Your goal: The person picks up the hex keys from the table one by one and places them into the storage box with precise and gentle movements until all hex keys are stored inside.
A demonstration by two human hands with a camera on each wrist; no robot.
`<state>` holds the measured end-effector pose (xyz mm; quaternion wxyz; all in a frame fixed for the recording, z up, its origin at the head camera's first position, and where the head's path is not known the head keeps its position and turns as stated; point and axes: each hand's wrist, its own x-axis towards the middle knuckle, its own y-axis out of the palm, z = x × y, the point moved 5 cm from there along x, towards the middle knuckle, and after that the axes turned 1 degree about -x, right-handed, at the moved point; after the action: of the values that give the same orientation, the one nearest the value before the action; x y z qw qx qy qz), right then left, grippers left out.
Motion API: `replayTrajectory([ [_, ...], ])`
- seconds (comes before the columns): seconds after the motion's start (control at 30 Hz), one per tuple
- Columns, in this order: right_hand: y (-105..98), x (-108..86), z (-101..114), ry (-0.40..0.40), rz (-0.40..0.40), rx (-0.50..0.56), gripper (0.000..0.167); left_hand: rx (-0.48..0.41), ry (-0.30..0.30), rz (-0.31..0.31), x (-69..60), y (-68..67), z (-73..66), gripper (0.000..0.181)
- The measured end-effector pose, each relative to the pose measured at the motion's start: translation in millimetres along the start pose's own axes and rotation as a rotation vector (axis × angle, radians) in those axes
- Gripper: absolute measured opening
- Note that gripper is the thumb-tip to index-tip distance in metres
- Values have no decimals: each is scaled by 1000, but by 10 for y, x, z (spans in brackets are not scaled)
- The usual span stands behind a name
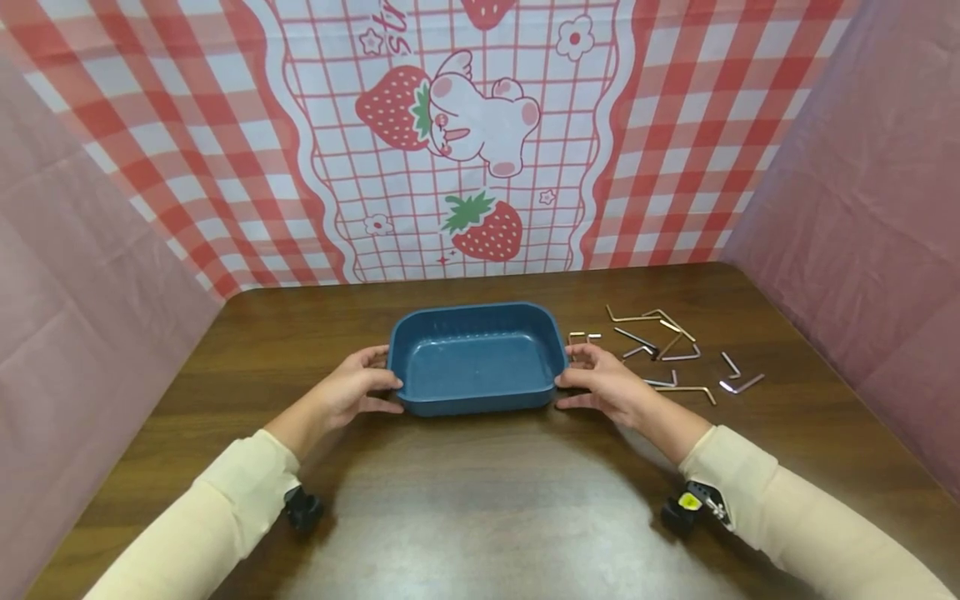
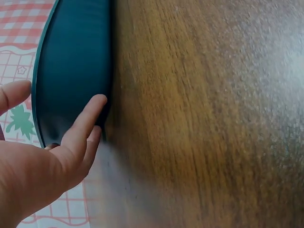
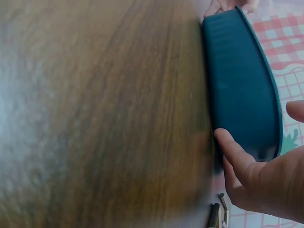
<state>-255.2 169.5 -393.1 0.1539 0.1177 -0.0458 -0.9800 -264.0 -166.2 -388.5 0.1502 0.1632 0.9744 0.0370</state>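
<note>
A blue rectangular tray [image 1: 480, 367], with nothing inside, is at the middle of the brown table. The left hand [image 1: 348, 387] holds its left end, thumb at the rim and fingers along the outer wall. At the right end, the right hand [image 1: 611, 387] holds it the same way. In the left wrist view, the left hand [image 2: 52, 164] has fingers against the outer wall of the tray [image 2: 73, 61]. The right wrist view shows the right hand [image 3: 263, 175] with a fingertip at the lower edge of the tray [image 3: 244, 85].
Several L-shaped metal keys [image 1: 678, 389] lie scattered on the table [image 1: 465, 492] to the right of the tray, some close behind the right hand. A red and white strawberry-patterned cloth [image 1: 465, 167] hangs behind the table, with pink cloth [image 1: 862, 208] at the sides.
</note>
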Motion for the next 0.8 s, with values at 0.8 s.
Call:
replayTrajectory([
  [0.8,-339,-326,268,-411,-5,-1007,51,324,55,-174,-186,-145,-106,47],
])
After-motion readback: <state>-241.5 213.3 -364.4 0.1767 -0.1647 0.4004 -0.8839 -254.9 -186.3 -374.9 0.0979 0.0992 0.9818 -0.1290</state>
